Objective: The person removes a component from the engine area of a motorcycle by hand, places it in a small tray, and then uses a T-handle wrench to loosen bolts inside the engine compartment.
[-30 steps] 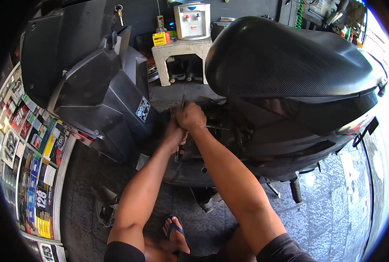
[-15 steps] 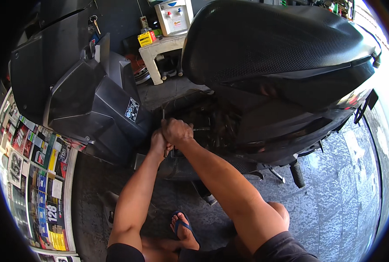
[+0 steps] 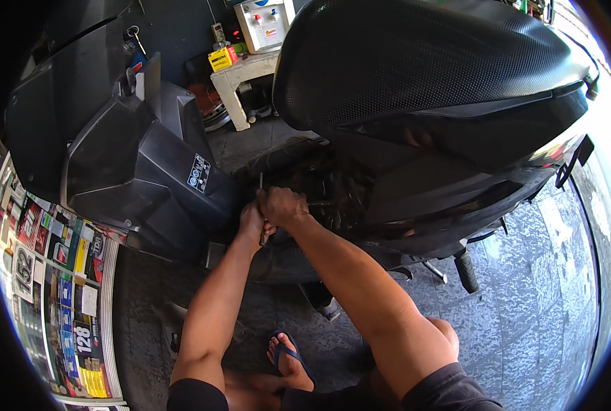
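Both hands are closed together over the opened footboard of a black scooter (image 3: 401, 185). My right hand (image 3: 285, 205) wraps around what looks like a T-handle wrench (image 3: 261, 181); one end of its metal crossbar sticks up above the fist. Just left of it and lower, my left hand (image 3: 252, 220) grips the same tool, whose other end shows below the fingers. A thin metal shaft runs right from my right hand into the dark frame opening (image 3: 336, 198). Its far tip is hidden in shadow.
The scooter's front panel (image 3: 172, 168) rises at left and its textured seat (image 3: 422, 65) at right. Behind stand a pale bench (image 3: 233, 82), a yellow box (image 3: 221, 59) and a water dispenser (image 3: 264, 26). A sticker-covered display case (image 3: 65, 288) lines the left side.
The view has shifted a little, so the scooter and bench sit slightly farther left. Both hands keep their grip, and the wrench's crossbar stands a touch more upright.
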`<state>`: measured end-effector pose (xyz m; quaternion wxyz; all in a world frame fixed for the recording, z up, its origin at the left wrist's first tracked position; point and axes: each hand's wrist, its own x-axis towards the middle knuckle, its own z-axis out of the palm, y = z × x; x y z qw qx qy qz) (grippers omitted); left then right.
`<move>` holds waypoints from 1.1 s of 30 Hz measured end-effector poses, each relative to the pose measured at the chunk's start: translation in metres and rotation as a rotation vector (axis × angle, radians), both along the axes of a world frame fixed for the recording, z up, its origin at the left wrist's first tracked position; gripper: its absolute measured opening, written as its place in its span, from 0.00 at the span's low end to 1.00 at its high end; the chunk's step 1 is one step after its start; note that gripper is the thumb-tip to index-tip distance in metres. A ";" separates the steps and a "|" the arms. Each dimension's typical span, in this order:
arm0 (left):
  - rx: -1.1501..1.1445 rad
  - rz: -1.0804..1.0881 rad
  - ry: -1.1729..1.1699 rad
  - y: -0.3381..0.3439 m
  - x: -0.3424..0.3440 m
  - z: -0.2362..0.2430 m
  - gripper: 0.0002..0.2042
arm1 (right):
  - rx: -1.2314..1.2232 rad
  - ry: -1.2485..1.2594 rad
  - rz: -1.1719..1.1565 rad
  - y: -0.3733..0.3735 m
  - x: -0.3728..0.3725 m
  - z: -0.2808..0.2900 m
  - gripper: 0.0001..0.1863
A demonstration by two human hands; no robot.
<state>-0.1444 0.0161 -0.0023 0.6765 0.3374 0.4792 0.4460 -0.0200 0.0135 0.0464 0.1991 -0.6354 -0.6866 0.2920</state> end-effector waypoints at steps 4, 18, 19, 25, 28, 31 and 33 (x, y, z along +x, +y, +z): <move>0.052 -0.042 0.121 0.007 0.000 -0.006 0.21 | 0.151 -0.034 0.135 0.012 0.011 -0.016 0.29; 1.110 0.447 1.092 -0.004 0.023 0.015 0.09 | -0.028 -0.143 0.607 0.027 0.047 0.025 0.12; 1.081 0.467 1.110 -0.007 0.038 0.022 0.09 | 0.074 -0.114 0.594 0.031 0.059 0.022 0.12; 0.627 1.044 0.706 -0.017 0.101 -0.006 0.30 | 0.206 -0.265 0.452 0.016 0.058 0.042 0.12; 0.497 0.871 0.362 -0.018 0.109 -0.032 0.21 | 0.173 -0.213 0.378 0.018 0.049 0.035 0.11; 0.529 0.719 -0.201 -0.020 0.119 -0.025 0.20 | 0.268 -0.243 0.335 0.025 0.057 0.009 0.13; 0.476 0.696 -0.238 -0.016 0.117 -0.027 0.20 | 0.358 -0.257 0.354 0.023 0.057 0.005 0.14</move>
